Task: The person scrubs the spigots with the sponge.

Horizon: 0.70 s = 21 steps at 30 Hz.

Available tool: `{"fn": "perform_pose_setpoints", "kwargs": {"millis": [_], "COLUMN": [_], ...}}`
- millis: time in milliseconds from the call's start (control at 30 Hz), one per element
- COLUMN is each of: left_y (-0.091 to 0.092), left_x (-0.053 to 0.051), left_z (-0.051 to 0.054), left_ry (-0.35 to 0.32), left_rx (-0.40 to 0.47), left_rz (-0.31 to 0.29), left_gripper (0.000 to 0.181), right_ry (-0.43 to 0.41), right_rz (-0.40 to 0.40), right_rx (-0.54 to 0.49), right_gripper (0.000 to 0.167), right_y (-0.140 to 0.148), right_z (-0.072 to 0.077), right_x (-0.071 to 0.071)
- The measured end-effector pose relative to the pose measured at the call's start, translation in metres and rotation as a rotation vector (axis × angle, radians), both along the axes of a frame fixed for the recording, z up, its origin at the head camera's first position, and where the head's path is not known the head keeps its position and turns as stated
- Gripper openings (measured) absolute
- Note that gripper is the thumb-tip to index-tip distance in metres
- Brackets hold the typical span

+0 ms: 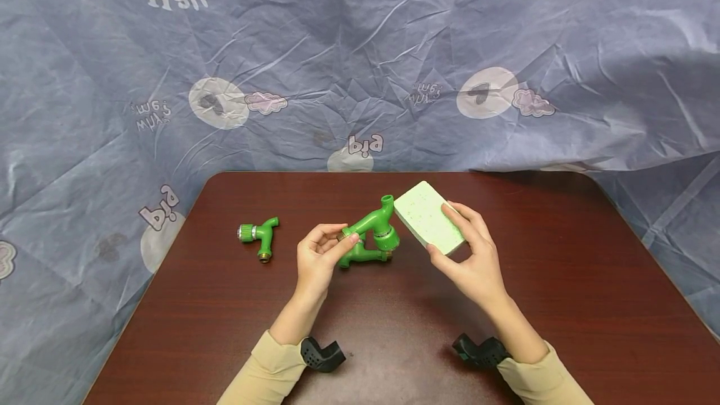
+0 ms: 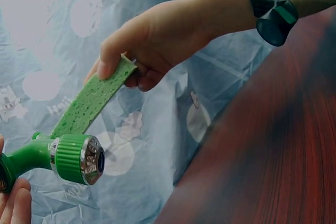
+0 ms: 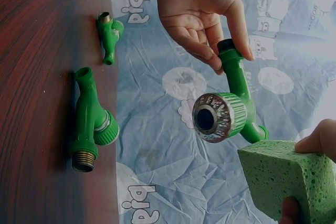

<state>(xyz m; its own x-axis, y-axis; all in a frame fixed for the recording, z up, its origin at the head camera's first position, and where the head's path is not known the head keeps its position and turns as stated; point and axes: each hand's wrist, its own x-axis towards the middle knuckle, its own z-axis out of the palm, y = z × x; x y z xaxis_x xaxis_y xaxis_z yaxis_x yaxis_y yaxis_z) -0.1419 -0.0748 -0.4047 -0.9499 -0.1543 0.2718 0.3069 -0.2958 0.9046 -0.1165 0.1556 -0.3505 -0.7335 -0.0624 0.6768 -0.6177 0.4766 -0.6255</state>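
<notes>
In the head view my left hand [image 1: 320,255] pinches a green tap [image 1: 371,222] by its threaded end, lifted above the table. The tap's ribbed green knob with a silver face [image 3: 220,117] shows plainly in the right wrist view. My right hand [image 1: 475,255] grips a pale green sponge [image 1: 430,217] between thumb and fingers. The sponge's near corner is beside the tap's spout; whether they touch I cannot tell. Below the held tap, a second green tap [image 3: 89,111] lies on the table, partly covered in the head view.
A third, smaller-looking green tap [image 1: 263,237] lies at the left of the dark red-brown table [image 1: 388,324]. Behind the table hangs a wrinkled blue-grey printed cloth [image 1: 349,49]. Black camera mounts sit on both wrists.
</notes>
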Motion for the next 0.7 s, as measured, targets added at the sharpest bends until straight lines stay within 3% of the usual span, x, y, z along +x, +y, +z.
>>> {"fn": "perform_pose_setpoints", "kwargs": {"millis": [333, 533, 700], "left_y": [-0.0002, -0.0013, -0.0018], "left_x": [0.0005, -0.0012, -0.0018], "left_z": [0.0023, 0.0009, 0.0001], "left_ry": [-0.027, -0.032, -0.023], "left_rx": [0.064, 0.06, 0.078], "left_rz": [-0.083, -0.078, -0.074], "left_gripper": [0.033, 0.029, 0.031], "right_ry": [-0.008, 0.003, 0.041], "right_rz": [0.022, 0.029, 0.09], "right_rx": [-0.026, -0.058, -0.101], "right_gripper": [0.06, 0.061, 0.06], "right_y": [0.0006, 0.0004, -0.0005], "right_z": [-0.0038, -0.0033, -0.0041], "right_x": [-0.0008, -0.0003, -0.0014]}}
